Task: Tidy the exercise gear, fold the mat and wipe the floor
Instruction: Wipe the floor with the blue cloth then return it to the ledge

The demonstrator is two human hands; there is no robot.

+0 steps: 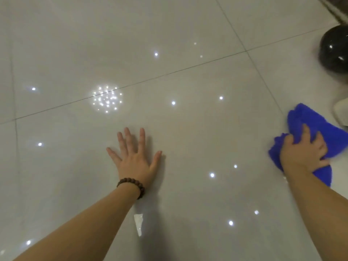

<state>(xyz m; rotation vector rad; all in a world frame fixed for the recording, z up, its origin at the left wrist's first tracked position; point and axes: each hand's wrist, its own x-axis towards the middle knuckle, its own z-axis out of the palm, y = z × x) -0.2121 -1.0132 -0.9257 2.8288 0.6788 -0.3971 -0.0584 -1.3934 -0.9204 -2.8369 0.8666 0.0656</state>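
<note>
Two hands are in view. The left hand (134, 157) lies flat on the floor (178, 76) near the middle, palm down, its five fingers straight and spread, holding nothing. One bracelet (134, 186) of dark brown beads circles that wrist. Further right, the right hand (303, 151) presses down on one blue cloth (310, 121), its fingers curled into the bunched fabric and gripping it. The cloth is bright blue, plush and crumpled, spreading out past the hand above and below, and it rests on the floor near the right edge. The floor is glossy pale tile with thin dark grout lines and many small white light reflections. At the upper right edge sits one shiny black ball (335, 49), blurred. No writing or labels can be read.
</note>
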